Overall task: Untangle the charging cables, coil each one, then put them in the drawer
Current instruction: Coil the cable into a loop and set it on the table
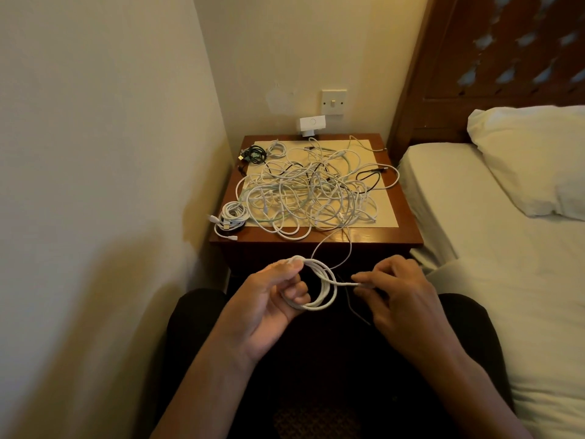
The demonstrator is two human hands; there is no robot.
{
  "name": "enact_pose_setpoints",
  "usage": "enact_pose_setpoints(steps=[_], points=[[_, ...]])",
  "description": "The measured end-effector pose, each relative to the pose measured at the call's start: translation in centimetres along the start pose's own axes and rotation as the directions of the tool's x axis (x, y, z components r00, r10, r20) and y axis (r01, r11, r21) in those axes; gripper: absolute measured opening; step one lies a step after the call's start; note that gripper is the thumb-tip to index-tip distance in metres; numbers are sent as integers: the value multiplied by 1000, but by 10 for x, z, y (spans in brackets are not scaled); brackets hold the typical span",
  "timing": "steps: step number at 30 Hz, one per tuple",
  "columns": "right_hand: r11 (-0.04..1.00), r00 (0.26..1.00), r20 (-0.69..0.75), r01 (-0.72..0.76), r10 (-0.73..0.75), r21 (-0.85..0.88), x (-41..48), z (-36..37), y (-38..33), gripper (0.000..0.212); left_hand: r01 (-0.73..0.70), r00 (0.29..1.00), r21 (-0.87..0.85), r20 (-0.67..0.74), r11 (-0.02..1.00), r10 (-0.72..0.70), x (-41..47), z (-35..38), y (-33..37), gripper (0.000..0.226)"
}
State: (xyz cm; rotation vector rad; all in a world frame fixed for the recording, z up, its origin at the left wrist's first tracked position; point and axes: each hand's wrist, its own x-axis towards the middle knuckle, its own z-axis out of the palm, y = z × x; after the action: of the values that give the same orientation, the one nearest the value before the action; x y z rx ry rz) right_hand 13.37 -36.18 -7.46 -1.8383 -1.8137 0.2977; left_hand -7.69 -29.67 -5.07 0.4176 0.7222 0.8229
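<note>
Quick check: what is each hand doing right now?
Left hand: closed on the partly wound white cable coil.
Right hand: pinching the same cable's free strand beside the coil.

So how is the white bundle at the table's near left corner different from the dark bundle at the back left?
The white bundle looks bigger and looser, with plug ends sticking out over the table edge; the dark bundle is smaller and tighter, lying fully on the table. Both are coiled cables set apart from the tangled pile.
</note>
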Motion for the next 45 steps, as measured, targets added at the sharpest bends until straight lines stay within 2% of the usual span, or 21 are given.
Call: enact_pose_setpoints(steps=[3, 7, 11, 14, 17, 20, 22, 24, 28, 30, 33, 36, 38, 39, 41, 42, 44, 45], points=[[982, 995, 76, -73, 61, 175, -1, 6, -10, 29, -38, 998, -86, -53, 996, 34, 3, 10, -5, 8], [909, 982, 86, -188, 168, 372, -6, 13, -17, 30, -71, 983, -64, -172, 995, 59, 15, 13, -14, 9], [736, 942, 50, -292, 332, 610, -2, 19, -27, 19, -37, 972, -141, -236, 989, 3, 18, 22, -29, 14], [675, 930, -21, -251, 368, 694, 4, 15, -27, 15, -6, 963, 24, -270, 1000, 12, 15, 26, -37, 15], [712, 934, -56, -230, 354, 664, 5, 7, -17, 16, -6, 990, 136, -139, 991, 25, 9, 26, -37, 20], [820, 942, -104, -220, 320, 528, 3, 0, -6, 18, -96, 995, 209, -11, 973, 100, 4, 23, -28, 27], [887, 946, -151, -202, 286, 415, 1, -2, -2, 17, -155, 988, 170, 12, 973, 155, 4, 20, -22, 31], [910, 946, -194, -171, 259, 378, 1, -3, -2, 16, -188, 982, 176, 16, 966, 188, 5, 20, -22, 30], [929, 965, -142, -163, 220, 331, -1, 0, -7, 16, -247, 968, 239, 17, 939, 251, 7, 16, -26, 24], [961, 976, -152, -118, 159, 251, 1, -8, -5, 16, -294, 950, 336, 4, 895, 311, 6, 13, -19, 22], [995, 972, -233, 4, 20, 100, 11, -28, -4, 12, -375, 902, 595, 59, 711, 427, 4, 10, -7, 22], [996, 949, -305, 84, -82, -6, 20, -31, -3, 11, -432, 860, 681, 113, 591, 498, 6, 8, 2, 25], [995, 946, -310, 79, -93, -60, 20, -24, -2, 19, -463, 846, 664, 133, 587, 517, 4, 11, 5, 29], [995, 948, -305, 77, -94, -67, 20, -21, -3, 22, -478, 854, 597, 144, 645, 500, 3, 13, 4, 28], [998, 954, -295, 68, -61, 13, 18, -13, -7, 22, -458, 888, 382, 169, 802, 427, -2, 22, 0, 25], [995, 956, -292, 47, -19, 89, 16, -7, -10, 21, -444, 896, 303, 175, 843, 408, -3, 25, -3, 24], [939, 962, -229, -67, 151, 336, 13, 2, -20, 18, -460, 888, 266, 162, 847, 431, 0, 25, -13, 24], [839, 959, -133, -147, 251, 524, 12, 5, -25, 17, -487, 873, 323, 137, 812, 469, 3, 23, -18, 26]])
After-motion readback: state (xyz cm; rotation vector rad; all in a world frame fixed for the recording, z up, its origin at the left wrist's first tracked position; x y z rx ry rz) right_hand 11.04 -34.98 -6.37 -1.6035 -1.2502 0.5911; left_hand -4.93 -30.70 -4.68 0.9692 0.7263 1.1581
